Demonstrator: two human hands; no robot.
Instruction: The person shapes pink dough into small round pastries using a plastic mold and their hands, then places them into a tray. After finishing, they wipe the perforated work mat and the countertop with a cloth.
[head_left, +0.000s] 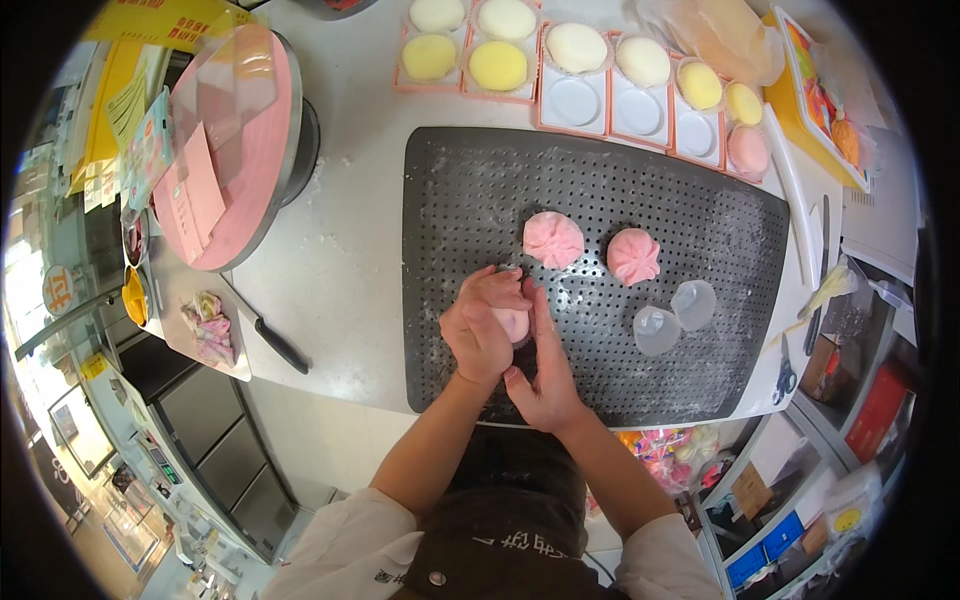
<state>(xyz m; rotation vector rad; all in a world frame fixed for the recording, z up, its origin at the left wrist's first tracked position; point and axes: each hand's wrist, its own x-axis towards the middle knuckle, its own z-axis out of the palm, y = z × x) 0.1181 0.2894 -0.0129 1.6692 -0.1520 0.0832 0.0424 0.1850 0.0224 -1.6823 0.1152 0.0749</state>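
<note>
Between my two cupped hands is a pink dough ball (514, 325) with a faint darker patch, its lower rim near what looks like a frilled edge. My left hand (478, 330) curls over its left side and top. The fingers of my right hand (549, 367) lie along its right side, thumb pointing towards my left wrist. Both hands are above a dark perforated mat (487, 172) dusted with white powder. Just beyond them sit two pleated pink dough balls (553, 240) (634, 256). Two translucent paper cups (657, 331) (693, 304) lie to the right.
Coral boxes (574, 103) with white, yellow and pink round sweets line the back. At left are a tilted pink turntable (262, 187), a black-handled knife (281, 346) and a board (238, 360) with marbled dough scraps. Scissors (784, 381) and a piping bag (831, 285) lie at the right.
</note>
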